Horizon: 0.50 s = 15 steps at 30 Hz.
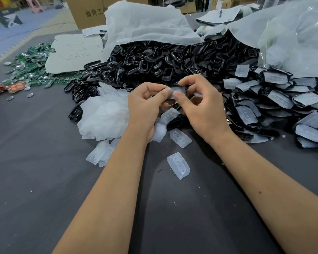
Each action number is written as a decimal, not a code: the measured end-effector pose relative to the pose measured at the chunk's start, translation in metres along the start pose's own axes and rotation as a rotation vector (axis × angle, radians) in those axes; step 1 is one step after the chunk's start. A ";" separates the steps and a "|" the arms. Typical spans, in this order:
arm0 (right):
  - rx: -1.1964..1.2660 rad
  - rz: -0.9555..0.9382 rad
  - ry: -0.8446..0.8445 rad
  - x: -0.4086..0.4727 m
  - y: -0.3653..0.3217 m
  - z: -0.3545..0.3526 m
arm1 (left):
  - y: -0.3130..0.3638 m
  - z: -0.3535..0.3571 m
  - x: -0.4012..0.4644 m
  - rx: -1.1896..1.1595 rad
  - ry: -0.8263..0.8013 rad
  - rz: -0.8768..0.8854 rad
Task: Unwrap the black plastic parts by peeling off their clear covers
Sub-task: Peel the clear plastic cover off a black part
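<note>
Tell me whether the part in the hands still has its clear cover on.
Still on. A pale clear cover lies across the black part, pinched between left hand and right hand.

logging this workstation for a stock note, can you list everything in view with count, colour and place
held part: one, black with a clear cover, between both hands at centre
bare black parts: large heap, too many to count, spilling from the white bag at the back
white bag: one, open, back centre
covered black parts: a pile, black with whitish covers, right side
clear bag: one, translucent, back right
peeled covers: a heap and several loose, clear-white, left and centre of the table
circuit boards: many, green, far left
cardboard box: one, brown, behind the table
table: one, dark grey cloth surface
left hand: pinches the held part
right hand: pinches the held part
</note>
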State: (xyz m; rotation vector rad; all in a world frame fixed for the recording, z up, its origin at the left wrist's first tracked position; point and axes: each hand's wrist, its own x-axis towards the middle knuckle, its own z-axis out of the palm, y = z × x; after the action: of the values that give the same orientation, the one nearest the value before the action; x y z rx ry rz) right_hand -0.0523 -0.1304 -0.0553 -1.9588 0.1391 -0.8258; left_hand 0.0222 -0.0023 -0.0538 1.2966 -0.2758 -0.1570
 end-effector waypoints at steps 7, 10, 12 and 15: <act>-0.145 -0.112 -0.044 -0.001 -0.003 0.002 | 0.006 -0.005 0.002 -0.150 0.050 -0.145; -0.189 -0.128 -0.027 -0.001 -0.002 0.003 | 0.009 -0.005 0.005 -0.202 0.016 -0.188; -0.119 -0.059 0.014 0.001 0.000 0.003 | 0.010 -0.005 0.006 -0.232 -0.018 -0.197; 0.213 0.168 0.037 0.005 0.005 -0.002 | 0.005 -0.001 0.003 -0.198 -0.131 -0.141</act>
State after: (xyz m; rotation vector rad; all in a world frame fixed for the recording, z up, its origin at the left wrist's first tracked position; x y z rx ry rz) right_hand -0.0481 -0.1364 -0.0565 -1.7081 0.2249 -0.7356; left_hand 0.0252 -0.0008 -0.0491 1.1101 -0.2732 -0.3814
